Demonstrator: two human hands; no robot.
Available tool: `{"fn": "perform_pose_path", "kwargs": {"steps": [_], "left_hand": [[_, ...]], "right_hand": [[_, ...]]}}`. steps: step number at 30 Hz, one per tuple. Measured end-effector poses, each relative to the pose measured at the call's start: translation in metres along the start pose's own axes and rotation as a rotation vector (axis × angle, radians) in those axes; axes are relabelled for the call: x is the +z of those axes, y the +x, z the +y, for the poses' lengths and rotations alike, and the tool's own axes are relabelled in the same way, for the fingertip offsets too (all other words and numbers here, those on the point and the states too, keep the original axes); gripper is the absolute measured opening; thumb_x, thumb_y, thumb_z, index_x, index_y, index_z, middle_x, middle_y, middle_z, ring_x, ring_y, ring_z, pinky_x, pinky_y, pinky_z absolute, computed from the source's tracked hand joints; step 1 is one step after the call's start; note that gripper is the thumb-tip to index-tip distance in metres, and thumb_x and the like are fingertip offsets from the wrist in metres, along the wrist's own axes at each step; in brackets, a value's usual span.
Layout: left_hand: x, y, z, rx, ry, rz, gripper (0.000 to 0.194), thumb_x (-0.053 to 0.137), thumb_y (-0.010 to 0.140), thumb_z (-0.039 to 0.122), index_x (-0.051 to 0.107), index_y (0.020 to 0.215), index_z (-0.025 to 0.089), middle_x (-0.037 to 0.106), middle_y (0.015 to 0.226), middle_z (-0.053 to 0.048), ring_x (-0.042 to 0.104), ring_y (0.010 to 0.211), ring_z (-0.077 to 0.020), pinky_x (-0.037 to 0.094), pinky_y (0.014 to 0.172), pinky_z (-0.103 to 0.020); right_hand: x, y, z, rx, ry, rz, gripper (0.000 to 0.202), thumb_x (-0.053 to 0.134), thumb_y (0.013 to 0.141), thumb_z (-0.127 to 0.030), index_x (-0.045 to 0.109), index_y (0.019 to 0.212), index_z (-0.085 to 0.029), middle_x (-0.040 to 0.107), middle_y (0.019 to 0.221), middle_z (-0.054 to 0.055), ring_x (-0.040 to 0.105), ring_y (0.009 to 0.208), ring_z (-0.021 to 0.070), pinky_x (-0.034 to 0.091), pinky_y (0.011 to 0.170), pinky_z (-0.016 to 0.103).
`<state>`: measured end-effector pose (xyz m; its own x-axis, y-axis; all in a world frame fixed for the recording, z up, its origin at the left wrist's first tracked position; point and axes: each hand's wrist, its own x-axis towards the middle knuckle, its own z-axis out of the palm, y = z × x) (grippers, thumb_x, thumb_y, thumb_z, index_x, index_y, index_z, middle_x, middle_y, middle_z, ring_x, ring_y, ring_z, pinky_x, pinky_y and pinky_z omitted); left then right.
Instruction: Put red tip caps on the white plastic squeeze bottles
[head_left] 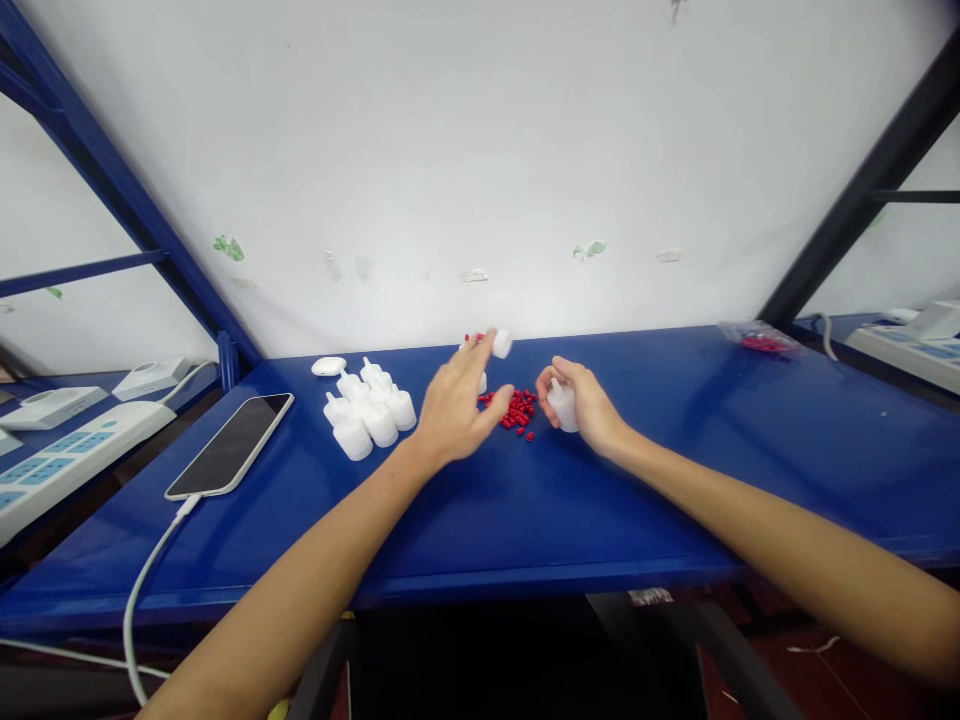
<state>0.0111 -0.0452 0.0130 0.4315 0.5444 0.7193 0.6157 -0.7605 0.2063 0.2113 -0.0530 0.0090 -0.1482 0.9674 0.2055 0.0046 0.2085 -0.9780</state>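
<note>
Left hand: the left hand is being held over the blue table, fingers spread loosely and released, gripping nothing; the thumb is being stretched toward the red pieces.
Small cap: a small white cap is being seen at the fingertips of the left hand, near the back edge of the table; whether it is being touched or is resting just beyond the fingers cannot be told.
Right hand: the right hand is being curled around a white bottle, which is being grasped just above the table, right of the red pieces.
Red pieces: a loose heap of small red pieces is being left lying on the table between the two hands, a few scattered at its near edge.
Bottle group: a cluster of white bottles is being kept standing close together left of the left hand; a flat white oval lid is lying just behind them.
Phone: a dark-screened phone is being left flat near the left end of the table, a white cable being plugged into its near end.
Bag: a clear bag with red contents is lying at the far right of the table, well apart from the hands.
Side shelf: a white power strip is lying to the left, off the table.
</note>
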Motion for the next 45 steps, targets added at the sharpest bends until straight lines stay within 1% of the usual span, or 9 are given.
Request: {"fn": "perform_pose_path", "kwargs": {"steps": [4,8,15,19,25,36,40,42,45], "left_hand": [[-0.005,0.002,-0.019,-0.124,0.299,-0.174,0.066,0.045,0.095,0.041,0.028,0.152,0.012,0.043,0.151,-0.016,0.036,0.143,-0.0299,0.039,0.109,-0.047],[-0.003,0.001,-0.022,-0.074,0.462,-0.265,0.068,0.046,0.093,0.047,0.032,0.150,0.012,0.041,0.153,-0.015,0.039,0.141,-0.0296,0.029,0.114,-0.048],[0.000,0.002,-0.013,-0.062,0.538,-0.322,0.063,0.044,0.092,0.051,0.044,0.142,0.014,0.053,0.143,-0.015,0.067,0.095,-0.0318,0.035,0.095,-0.050],[0.001,0.002,-0.014,-0.080,0.542,-0.299,0.057,0.043,0.093,0.048,0.047,0.139,0.013,0.057,0.138,-0.015,0.069,0.086,-0.0291,0.034,0.094,-0.047],[0.001,0.003,-0.016,-0.086,0.509,-0.271,0.049,0.043,0.095,0.043,0.052,0.133,0.014,0.061,0.133,-0.013,0.068,0.089,-0.0275,0.036,0.093,-0.045],[0.009,0.000,-0.022,-0.162,0.446,-0.357,0.054,0.042,0.096,0.045,0.045,0.142,0.017,0.050,0.140,-0.016,0.056,0.115,-0.0335,0.044,0.094,-0.047],[0.008,0.000,-0.020,-0.215,0.392,-0.297,0.060,0.046,0.094,0.045,0.036,0.147,0.018,0.052,0.125,-0.016,0.058,0.104,-0.0300,0.049,0.087,-0.043],[0.008,0.000,-0.019,-0.247,0.347,-0.280,0.055,0.045,0.094,0.042,0.038,0.143,0.018,0.054,0.117,-0.014,0.061,0.096,-0.0273,0.050,0.082,-0.040],[0.009,-0.001,-0.021,-0.273,0.277,-0.306,0.039,0.044,0.094,0.036,0.048,0.128,0.018,0.060,0.108,-0.010,0.061,0.094,-0.0262,0.050,0.084,-0.039]], "right_hand": [[-0.002,0.002,0.000,-0.012,-0.090,0.052,0.044,0.043,0.089,-0.051,0.054,0.061,-0.019,0.050,0.046,-0.001,0.045,0.039,0.0112,0.032,0.042,0.024],[0.000,0.000,-0.003,-0.020,-0.124,0.049,0.043,0.044,0.089,-0.048,0.054,0.060,-0.018,0.050,0.048,-0.001,0.046,0.042,0.0109,0.035,0.046,0.025],[0.000,0.000,-0.002,-0.049,-0.160,0.010,0.042,0.042,0.091,-0.046,0.054,0.062,-0.018,0.052,0.050,-0.001,0.048,0.044,0.0116,0.036,0.049,0.025],[0.001,-0.001,-0.002,-0.051,-0.168,-0.004,0.040,0.042,0.091,-0.044,0.053,0.062,-0.019,0.052,0.050,-0.001,0.048,0.046,0.0119,0.037,0.050,0.025],[0.002,-0.002,-0.001,-0.055,-0.187,-0.042,0.041,0.042,0.092,-0.043,0.052,0.060,-0.019,0.052,0.051,-0.001,0.048,0.047,0.0119,0.037,0.051,0.025],[0.002,-0.002,0.000,-0.043,-0.198,-0.060,0.041,0.040,0.091,-0.045,0.053,0.063,-0.019,0.053,0.054,0.000,0.049,0.050,0.0133,0.038,0.052,0.027],[0.000,0.001,0.002,-0.058,-0.146,-0.015,0.019,0.043,0.083,-0.033,0.051,0.072,-0.021,0.054,0.061,-0.001,0.051,0.056,0.0144,0.039,0.054,0.027],[-0.001,0.002,0.002,-0.036,-0.105,0.027,0.006,0.044,0.076,-0.027,0.047,0.078,-0.022,0.054,0.064,-0.002,0.050,0.057,0.0147,0.038,0.053,0.027],[-0.003,0.005,0.004,0.011,-0.144,0.090,0.012,0.044,0.071,-0.024,0.044,0.083,-0.024,0.056,0.066,-0.003,0.052,0.060,0.0156,0.039,0.056,0.027]]}}
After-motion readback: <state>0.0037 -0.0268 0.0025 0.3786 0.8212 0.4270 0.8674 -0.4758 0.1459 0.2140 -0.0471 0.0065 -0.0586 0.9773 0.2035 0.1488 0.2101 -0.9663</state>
